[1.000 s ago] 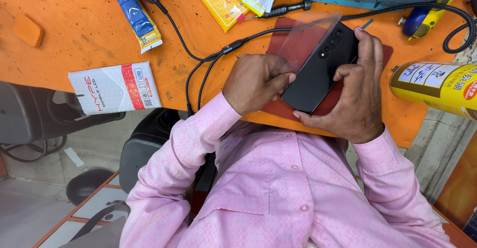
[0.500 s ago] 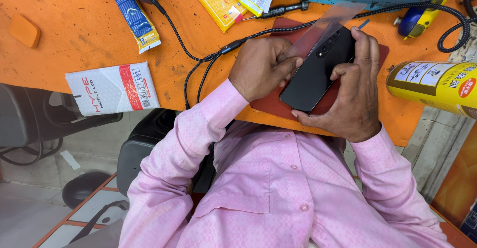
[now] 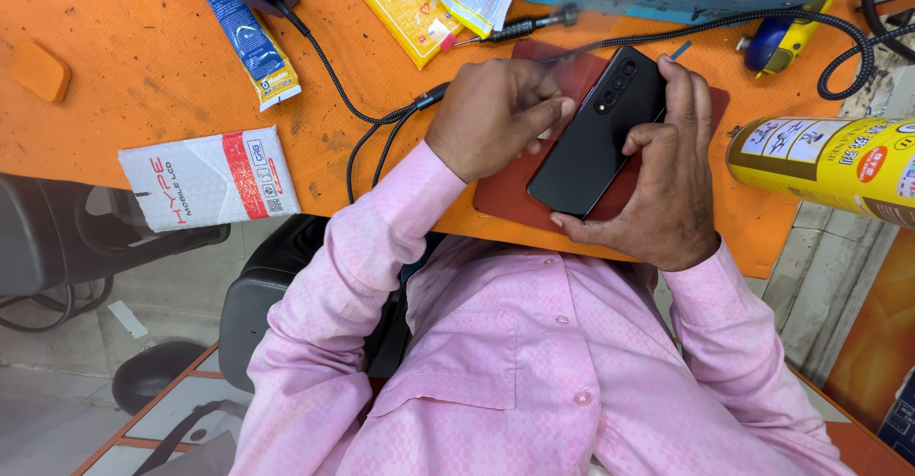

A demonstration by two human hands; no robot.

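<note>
Since a moment ago the clear film has come down — it stood lifted off the top of the phone (image 3: 596, 133) then, and now it lies low over the red mat (image 3: 505, 195) at the phone's far end, faint enough that I cannot tell whether it is fully flat. My left hand (image 3: 496, 114) has closed in over it: the fingers are curled together, their tips pressed against the left edge of the phone near its camera lenses, and I cannot tell whether they pinch the film or only press on it. My right hand (image 3: 667, 185) holds the phone from the right side, thumb laid across its black back, the other fingers wrapped along the far right edge. The phone lies back-up and slanted on the mat, its camera end pointing far and to the right, at the near edge of the orange table (image 3: 143, 66) just in front of my pink shirt. A black cable (image 3: 367, 119) runs from a blue box at the far left down to my left wrist. To the left lie a blue tube (image 3: 246, 42), a white packet with a red band (image 3: 210, 179) — overhanging the near edge — and an orange pad (image 3: 40, 69) in the corner. A yellow can (image 3: 829, 163) lies on its side at the right, well apart from the phone.
</note>
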